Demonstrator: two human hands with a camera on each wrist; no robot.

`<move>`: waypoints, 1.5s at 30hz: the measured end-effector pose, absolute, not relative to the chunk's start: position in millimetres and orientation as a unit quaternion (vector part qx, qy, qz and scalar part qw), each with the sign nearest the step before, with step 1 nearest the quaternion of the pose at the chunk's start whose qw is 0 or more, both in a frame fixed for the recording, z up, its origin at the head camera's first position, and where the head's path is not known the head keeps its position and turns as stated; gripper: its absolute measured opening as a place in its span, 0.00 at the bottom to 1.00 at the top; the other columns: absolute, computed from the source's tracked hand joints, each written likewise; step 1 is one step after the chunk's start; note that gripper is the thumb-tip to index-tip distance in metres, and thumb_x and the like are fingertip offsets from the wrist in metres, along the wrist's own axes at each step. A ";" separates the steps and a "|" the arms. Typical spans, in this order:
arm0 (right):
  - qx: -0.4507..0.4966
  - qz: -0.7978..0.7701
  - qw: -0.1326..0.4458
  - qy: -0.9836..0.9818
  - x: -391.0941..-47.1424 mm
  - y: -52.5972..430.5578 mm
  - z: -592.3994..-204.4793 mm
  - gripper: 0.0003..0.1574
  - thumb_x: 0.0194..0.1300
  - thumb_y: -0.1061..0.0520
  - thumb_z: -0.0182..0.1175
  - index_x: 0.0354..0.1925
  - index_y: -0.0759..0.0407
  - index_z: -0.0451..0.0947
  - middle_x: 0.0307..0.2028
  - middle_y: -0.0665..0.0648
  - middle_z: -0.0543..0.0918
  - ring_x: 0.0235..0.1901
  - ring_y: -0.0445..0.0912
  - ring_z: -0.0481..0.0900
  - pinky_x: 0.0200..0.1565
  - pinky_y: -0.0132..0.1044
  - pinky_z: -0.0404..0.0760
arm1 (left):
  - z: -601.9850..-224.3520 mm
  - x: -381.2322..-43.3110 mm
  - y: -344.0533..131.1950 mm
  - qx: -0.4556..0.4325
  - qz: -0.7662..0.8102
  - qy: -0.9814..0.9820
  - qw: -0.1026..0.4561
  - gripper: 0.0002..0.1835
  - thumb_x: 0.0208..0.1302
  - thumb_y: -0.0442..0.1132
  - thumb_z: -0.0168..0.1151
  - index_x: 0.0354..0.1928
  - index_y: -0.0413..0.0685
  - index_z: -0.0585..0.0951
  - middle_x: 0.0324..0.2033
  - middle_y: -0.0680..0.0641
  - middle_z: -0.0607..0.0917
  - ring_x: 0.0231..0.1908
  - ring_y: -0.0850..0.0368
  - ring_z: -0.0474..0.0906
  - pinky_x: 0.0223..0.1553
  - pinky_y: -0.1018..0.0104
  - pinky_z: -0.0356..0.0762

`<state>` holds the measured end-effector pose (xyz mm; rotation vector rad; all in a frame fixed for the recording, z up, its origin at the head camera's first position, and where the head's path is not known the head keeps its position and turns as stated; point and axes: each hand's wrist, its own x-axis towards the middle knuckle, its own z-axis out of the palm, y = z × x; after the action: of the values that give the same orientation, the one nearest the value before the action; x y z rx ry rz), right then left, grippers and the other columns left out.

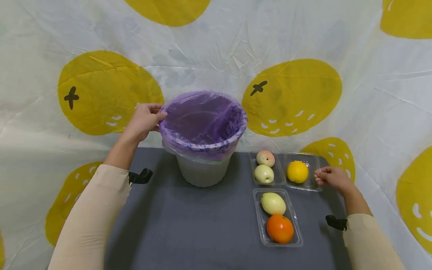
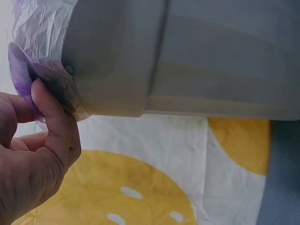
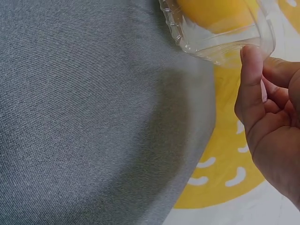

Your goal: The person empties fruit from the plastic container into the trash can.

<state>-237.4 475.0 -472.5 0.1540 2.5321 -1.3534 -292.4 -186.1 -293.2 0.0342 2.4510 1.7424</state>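
Observation:
A pale trash can lined with a purple plastic bag stands at the back of the table. My left hand pinches the lined rim at its left side; the left wrist view shows the purple film between thumb and fingers. On the right, my right hand pinches the right edge of a clear plastic tray holding a yellow orange-like fruit. In the right wrist view, thumb and finger grip the wall of that clear tray.
Left of that tray, another clear tray holds a pinkish fruit and a pale green fruit. In front, a third tray carries a pale yellow-green oval fruit and an orange. A patterned cloth hangs behind the grey table.

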 end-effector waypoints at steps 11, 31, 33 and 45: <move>0.038 -0.459 0.112 0.880 -238.4 478.3 -455.1 0.28 0.82 0.60 0.50 0.60 0.90 0.65 0.36 0.53 0.87 0.31 0.37 0.86 0.39 0.32 0.89 | -292.2 -292.6 -186.2 0.008 0.581 0.811 0.072 0.31 0.80 0.41 0.55 0.78 0.40 0.63 0.67 0.35 0.72 0.38 0.61 0.83 0.37 0.69 0.88; 0.033 -0.477 0.082 0.874 -234.3 465.1 -409.7 0.32 0.80 0.55 0.53 0.61 0.87 0.63 0.33 0.42 0.87 0.32 0.38 0.88 0.38 0.29 0.88 | -289.8 -293.2 -182.7 0.009 0.584 0.809 0.073 0.30 0.80 0.41 0.54 0.78 0.39 0.63 0.67 0.35 0.72 0.37 0.61 0.82 0.36 0.70 0.87; 0.029 -0.478 0.080 0.874 -236.1 459.0 -401.5 0.32 0.80 0.55 0.53 0.61 0.87 0.63 0.32 0.41 0.87 0.31 0.37 0.88 0.38 0.29 0.88 | -290.3 -292.7 -183.1 0.008 0.584 0.808 0.073 0.30 0.80 0.41 0.54 0.78 0.40 0.63 0.68 0.35 0.72 0.37 0.61 0.82 0.36 0.70 0.87; 0.000 -0.452 0.075 0.889 -249.0 421.7 -358.2 0.31 0.81 0.54 0.53 0.63 0.82 0.65 0.34 0.40 0.85 0.34 0.35 0.86 0.41 0.28 0.88 | -292.3 -292.0 -184.7 0.005 0.586 0.807 0.072 0.30 0.80 0.41 0.54 0.78 0.40 0.63 0.68 0.35 0.72 0.36 0.62 0.83 0.36 0.70 0.87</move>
<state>-249.0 421.7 -358.2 0.0003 2.6654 -1.3566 -292.0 -184.7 -292.3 0.0137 2.4246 1.7616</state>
